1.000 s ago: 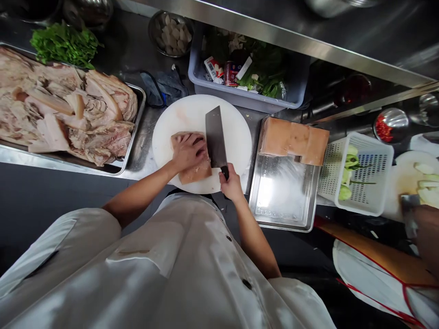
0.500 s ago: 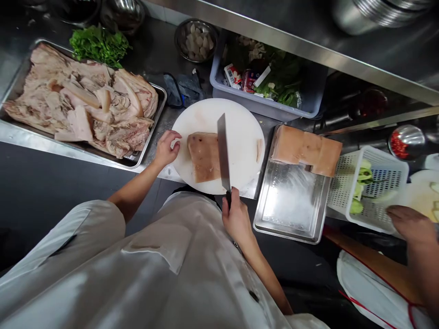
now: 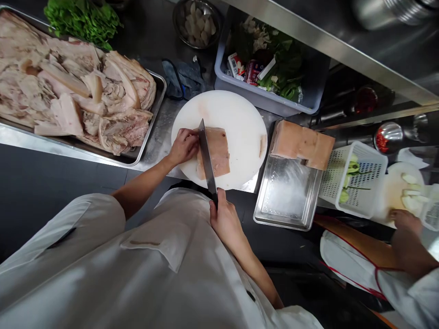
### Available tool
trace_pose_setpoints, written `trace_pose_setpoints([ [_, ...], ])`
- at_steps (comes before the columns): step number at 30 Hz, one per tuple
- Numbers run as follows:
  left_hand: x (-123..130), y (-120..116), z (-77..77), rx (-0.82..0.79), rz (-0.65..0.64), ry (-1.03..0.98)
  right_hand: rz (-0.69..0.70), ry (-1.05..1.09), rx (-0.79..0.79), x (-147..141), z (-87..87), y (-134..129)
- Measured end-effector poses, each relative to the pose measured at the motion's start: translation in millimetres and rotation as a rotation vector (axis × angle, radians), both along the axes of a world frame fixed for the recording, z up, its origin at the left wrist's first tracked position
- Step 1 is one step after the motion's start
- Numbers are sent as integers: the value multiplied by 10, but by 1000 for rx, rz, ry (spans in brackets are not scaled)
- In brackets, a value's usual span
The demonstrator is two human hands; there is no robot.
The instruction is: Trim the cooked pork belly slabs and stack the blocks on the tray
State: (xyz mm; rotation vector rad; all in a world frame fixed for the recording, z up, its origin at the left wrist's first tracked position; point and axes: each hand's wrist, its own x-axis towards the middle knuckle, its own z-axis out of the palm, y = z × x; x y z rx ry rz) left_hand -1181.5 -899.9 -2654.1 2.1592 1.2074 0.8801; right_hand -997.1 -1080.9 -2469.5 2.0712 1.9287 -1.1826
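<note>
A slab of pale brown meat (image 3: 218, 153) lies on the round white cutting board (image 3: 240, 114). My right hand (image 3: 226, 217) is closed round the black handle of a cleaver (image 3: 206, 157), just off the board's near edge. The blade points away from me and stands over the left part of the slab. My left hand (image 3: 185, 145) rests at the slab's left edge, fingers bent and pressed together on the meat, close to the blade. A thin strip of meat (image 3: 262, 145) lies near the board's right edge.
Left is a metal tray (image 3: 158, 98) of cooked meat. Behind the board are a blue cloth (image 3: 183, 78), a bowl (image 3: 219, 23) and a scrap bin (image 3: 270, 99). Rightward are a steel tray (image 3: 286, 196) with meat blocks, a white basket (image 3: 360, 157) and another person's hand (image 3: 406, 221).
My left hand has moved right onto the meat and its fingers have closed. The cleaver has shifted left over the slab's left part. The slab sits farther right. The other person's hand has moved.
</note>
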Motion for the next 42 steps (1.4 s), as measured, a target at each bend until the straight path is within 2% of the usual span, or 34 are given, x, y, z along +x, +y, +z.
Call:
trace_pose_setpoints([
  [5, 10, 11, -10, 8, 16, -57, 39, -70, 10, -123, -28, 244],
  [11, -2, 30, -7, -58, -18, -49, 24, -57, -12, -89, 67, 96],
  [17, -13, 52, 6, -33, -21, -8, 15, -86, -8, -286, -17, 496],
  [21, -9, 36, 30, -30, -22, -42, 12, -70, -58, -176, 134, 256],
  [23, -10, 31, 28, -43, -19, -32, 18, -68, -71, -143, 126, 216],
  [25, -14, 33, 19, -47, -19, -17, 22, -62, -39, -187, 0, 387],
  [27, -19, 37, 7, -35, -20, -27, 21, -49, 14, -270, -156, 675],
  [29, -21, 37, -1, -35, -18, -33, 25, -34, 39, -317, -204, 858],
  [31, -20, 31, -8, -40, -11, -31, 34, -39, 15, -284, -90, 773],
  [33, -17, 21, -17, -35, 2, -41, 42, -67, -50, -196, 100, 467],
  [35, -16, 11, -30, -21, 11, -62, 48, -106, -122, -128, 210, 163],
  [36, -17, 8, -38, -11, 12, -69, 54, -122, -145, -124, 197, 85],
  [38, -19, 8, -56, 30, 15, -81, 67, -151, -151, -188, 29, 134],
  [40, -20, 13, -72, 87, 34, -96, 76, -172, -117, -301, -224, 379],
  [42, -17, 18, -79, 112, 56, -101, 77, -173, -83, -370, -384, 602],
])
